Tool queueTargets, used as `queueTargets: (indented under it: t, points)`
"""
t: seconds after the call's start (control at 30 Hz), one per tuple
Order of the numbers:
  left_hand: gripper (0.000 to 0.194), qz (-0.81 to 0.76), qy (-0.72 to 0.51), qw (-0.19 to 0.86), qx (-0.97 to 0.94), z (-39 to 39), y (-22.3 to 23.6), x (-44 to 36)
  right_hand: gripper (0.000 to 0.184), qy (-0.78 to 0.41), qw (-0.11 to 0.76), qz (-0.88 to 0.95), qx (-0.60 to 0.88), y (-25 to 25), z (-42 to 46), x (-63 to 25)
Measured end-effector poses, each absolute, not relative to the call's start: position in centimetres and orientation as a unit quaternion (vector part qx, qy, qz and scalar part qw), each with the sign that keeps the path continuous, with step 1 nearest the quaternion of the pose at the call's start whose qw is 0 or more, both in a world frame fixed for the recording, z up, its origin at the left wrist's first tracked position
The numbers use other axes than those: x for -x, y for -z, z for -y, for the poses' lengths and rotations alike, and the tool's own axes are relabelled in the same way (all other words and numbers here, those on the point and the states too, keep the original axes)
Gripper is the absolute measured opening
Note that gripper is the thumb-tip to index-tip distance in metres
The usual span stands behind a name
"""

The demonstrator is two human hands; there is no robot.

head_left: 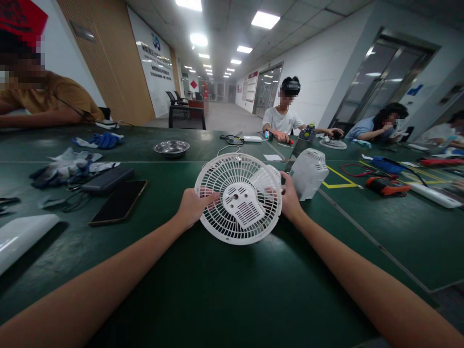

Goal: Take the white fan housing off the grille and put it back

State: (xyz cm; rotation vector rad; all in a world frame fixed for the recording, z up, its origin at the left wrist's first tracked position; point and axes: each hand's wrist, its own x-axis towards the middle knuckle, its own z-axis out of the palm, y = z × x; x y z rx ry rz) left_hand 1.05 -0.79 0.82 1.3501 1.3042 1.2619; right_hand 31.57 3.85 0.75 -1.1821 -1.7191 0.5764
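Observation:
A round white fan grille (213,220), with a vented plate (246,205) at its middle, is held tilted up above the table. My left hand (194,205) is closed on its left rim, thumb lying over the front ribs. At the right rim, my right hand (291,198) is closed too, with some fingers showing through the ribs behind. White fan parts are partly visible behind the grille; their exact shape is hidden. Just beyond my right hand stands a white plastic housing (310,174) with vent slots.
Left on the green table (152,270) lie a phone (119,202), a dark power bank (108,180), gloves (68,166) and a white panel (21,237). Farther off is a metal bowl (171,149). An orange multimeter (387,185) lies right. Several people sit around.

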Motion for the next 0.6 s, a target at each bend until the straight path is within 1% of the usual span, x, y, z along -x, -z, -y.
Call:
queueTargets:
  t: [0.07, 0.13, 0.2, 0.27, 0.33, 0.4, 0.43, 0.5, 0.53, 0.6]
  points:
    - [0.025, -0.531, -0.505, 0.422, -0.534, 0.5, -0.6, -0.7, 0.071, -0.104, 0.438, 0.732, 0.512, -1.0, -4.6, -33.4]
    - [0.028, -0.535, -0.513, 0.423, -0.521, 0.1, -0.2, -0.3, 0.063, -0.016, 0.409, 0.749, 0.521, -1.0, -5.1, -34.5]
    - [0.029, -0.539, -0.521, 0.42, -0.511, -0.2, 0.1, 0.0, 0.059, 0.021, 0.385, 0.757, 0.528, -0.9, -5.4, -34.9]
    - [0.029, -0.541, -0.518, 0.417, -0.514, -0.5, 0.3, 0.4, 0.056, 0.03, 0.372, 0.761, 0.531, -0.9, -5.5, -34.8]
    - [0.028, -0.537, -0.507, 0.419, -0.528, -0.6, 0.4, 0.7, 0.049, 0.061, 0.377, 0.759, 0.527, -1.4, -5.3, -34.6]
    - [0.027, -0.532, -0.497, 0.425, -0.539, -0.8, 0.4, 0.9, 0.044, 0.13, 0.403, 0.734, 0.531, -2.2, -5.0, -34.8]
    - [0.026, -0.531, -0.493, 0.428, -0.541, -0.9, 0.4, 1.0, 0.044, 0.17, 0.422, 0.709, 0.539, -2.7, -4.9, -35.1]
    - [0.026, -0.532, -0.488, 0.433, -0.54, -1.1, 0.5, 1.2, 0.052, 0.226, 0.46, 0.644, 0.568, -3.6, -4.8, -36.1]
    - [0.026, -0.531, -0.486, 0.437, -0.539, -1.1, 0.5, 1.2, 0.058, 0.234, 0.477, 0.613, 0.585, -3.8, -4.9, -36.8]
    - [0.026, -0.529, -0.486, 0.443, -0.537, -1.1, 0.4, 1.3, 0.068, 0.211, 0.498, 0.571, 0.617, -3.8, -5.4, -38.1]
